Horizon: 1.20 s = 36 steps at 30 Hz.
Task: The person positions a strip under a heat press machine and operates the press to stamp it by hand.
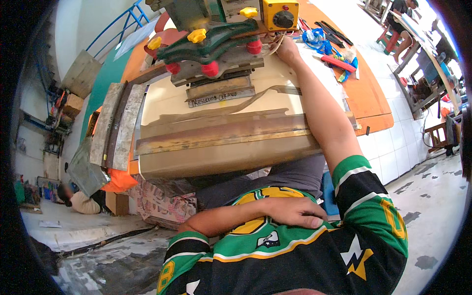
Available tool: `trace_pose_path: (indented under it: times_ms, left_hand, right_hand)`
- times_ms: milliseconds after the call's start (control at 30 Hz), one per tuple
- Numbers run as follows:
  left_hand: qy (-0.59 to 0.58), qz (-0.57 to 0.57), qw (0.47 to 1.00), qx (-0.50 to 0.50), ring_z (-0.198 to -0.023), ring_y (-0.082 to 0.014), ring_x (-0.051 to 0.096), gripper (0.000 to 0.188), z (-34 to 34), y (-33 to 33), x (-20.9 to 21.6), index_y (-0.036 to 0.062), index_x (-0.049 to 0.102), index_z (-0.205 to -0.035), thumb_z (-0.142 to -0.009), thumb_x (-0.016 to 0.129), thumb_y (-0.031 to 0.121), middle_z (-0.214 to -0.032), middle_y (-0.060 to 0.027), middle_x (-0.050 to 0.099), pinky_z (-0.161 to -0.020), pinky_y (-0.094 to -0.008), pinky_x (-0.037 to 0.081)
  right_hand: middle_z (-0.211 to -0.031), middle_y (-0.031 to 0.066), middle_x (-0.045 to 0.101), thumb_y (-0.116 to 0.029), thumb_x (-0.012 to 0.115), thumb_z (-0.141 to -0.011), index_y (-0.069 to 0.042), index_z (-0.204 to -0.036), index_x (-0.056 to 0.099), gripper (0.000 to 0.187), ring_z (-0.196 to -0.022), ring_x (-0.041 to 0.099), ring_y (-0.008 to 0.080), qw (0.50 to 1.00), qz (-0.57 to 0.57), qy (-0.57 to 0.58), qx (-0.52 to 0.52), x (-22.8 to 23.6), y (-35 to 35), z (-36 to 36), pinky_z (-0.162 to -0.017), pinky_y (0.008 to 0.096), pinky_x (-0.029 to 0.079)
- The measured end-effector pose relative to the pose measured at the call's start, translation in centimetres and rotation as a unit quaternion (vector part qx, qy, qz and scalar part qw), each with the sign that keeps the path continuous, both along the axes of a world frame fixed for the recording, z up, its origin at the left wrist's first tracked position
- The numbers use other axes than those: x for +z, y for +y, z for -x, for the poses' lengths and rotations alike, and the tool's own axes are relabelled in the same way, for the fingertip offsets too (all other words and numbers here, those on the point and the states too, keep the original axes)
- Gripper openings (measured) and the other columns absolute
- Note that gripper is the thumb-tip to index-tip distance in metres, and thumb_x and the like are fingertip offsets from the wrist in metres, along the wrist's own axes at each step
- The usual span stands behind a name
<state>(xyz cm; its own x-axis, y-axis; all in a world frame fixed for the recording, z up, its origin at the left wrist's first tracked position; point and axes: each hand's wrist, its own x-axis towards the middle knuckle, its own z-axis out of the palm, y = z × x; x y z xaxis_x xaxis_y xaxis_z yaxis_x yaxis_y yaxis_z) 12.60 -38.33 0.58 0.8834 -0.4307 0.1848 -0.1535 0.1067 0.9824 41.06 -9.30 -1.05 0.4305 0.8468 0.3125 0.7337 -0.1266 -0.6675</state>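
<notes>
Cream machine table (pixel 216 98), right hand (pixel 287 49) beside yellow control box (pixel 280 14).

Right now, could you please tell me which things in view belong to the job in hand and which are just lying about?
In hand:
- right hand up at the machine's bundle of pale wires
- yellow control box with black knob
- green clamp bar with yellow and red knobs
- cream worn machine table

Lying about:
- left hand, resting on the person's own stomach
- red-handled tool
- blue tangled cord
- grey metal strips
</notes>
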Motion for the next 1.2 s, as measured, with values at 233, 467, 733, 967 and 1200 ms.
trace_pose_path:
  times_ms: [233, 467, 733, 967, 1200]
  left_hand:
    - [0.066, 0.063, 0.991, -0.1, -0.074, -0.0188, 0.048, 0.069, -0.1, 1.4, -0.7, -0.0019, 0.049, -0.09, -0.082, 0.035, 0.065, -0.077, -0.0095, 0.049, -0.066, -0.032, 0.04]
    - [0.017, 0.001, 0.999, -0.036, -0.123, -0.0341, 0.032, 0.071, 1.3, 0.1, 4.9, -0.0084, 0.028, -0.127, -0.088, 0.04, 0.049, -0.129, -0.0256, 0.034, -0.102, -0.0391, 0.026]
    - [-0.151, -0.011, 0.981, 0.117, -0.118, -0.0356, 0.038, 0.049, 3.6, 0.0, 12.6, -0.0061, 0.037, -0.122, -0.088, 0.046, 0.027, -0.125, -0.0241, 0.039, -0.1, -0.0417, 0.028]
    - [-0.312, 0.109, 0.944, 0.013, -0.12, -0.0286, 0.035, 0.033, 1.8, -1.5, 12.5, 0.0072, 0.053, -0.114, -0.09, 0.039, 0.024, -0.125, -0.0135, 0.044, -0.099, -0.05, 0.012]
    - [-0.319, 0.072, 0.945, 0.023, -0.117, -0.0264, 0.037, 0.034, 0.1, -2.2, 13.6, 0.0112, 0.056, -0.117, -0.09, 0.04, 0.024, -0.129, -0.0105, 0.044, -0.102, -0.05, 0.004]
  right_hand:
    - [-0.096, 0.0185, 0.061, -0.034, 0.058, -0.074, -0.01, -0.099, 0.061, 0.034, -0.093, 0.057, 0.035, 1.0, -0.019, 0.002, 0.007, 0.0, -0.2, 0.5, -0.078, 0.0416, 0.044]
    - [-0.095, 0.018, 0.062, -0.032, 0.058, -0.074, -0.011, -0.098, 0.062, 0.032, -0.092, 0.057, 0.0348, 1.0, -0.003, -0.01, -0.002, -0.1, 0.3, 0.4, -0.078, 0.0412, 0.044]
    - [-0.094, 0.0187, 0.062, -0.036, 0.057, -0.075, -0.01, -0.098, 0.062, 0.035, -0.092, 0.058, 0.0354, 1.0, -0.009, 0.0, -0.005, -1.9, 1.6, -0.9, -0.078, 0.042, 0.045]
    - [-0.094, 0.019, 0.062, -0.037, 0.058, -0.074, -0.009, -0.097, 0.062, 0.037, -0.09, 0.058, 0.0356, 1.0, -0.019, -0.003, 0.005, -1.2, 0.9, -0.5, -0.077, 0.043, 0.045]
    - [-0.094, 0.018, 0.062, -0.037, 0.059, -0.073, -0.011, -0.098, 0.062, 0.036, -0.09, 0.058, 0.035, 1.0, -0.01, -0.005, 0.0, -0.6, 0.5, 0.2, -0.077, 0.0424, 0.045]
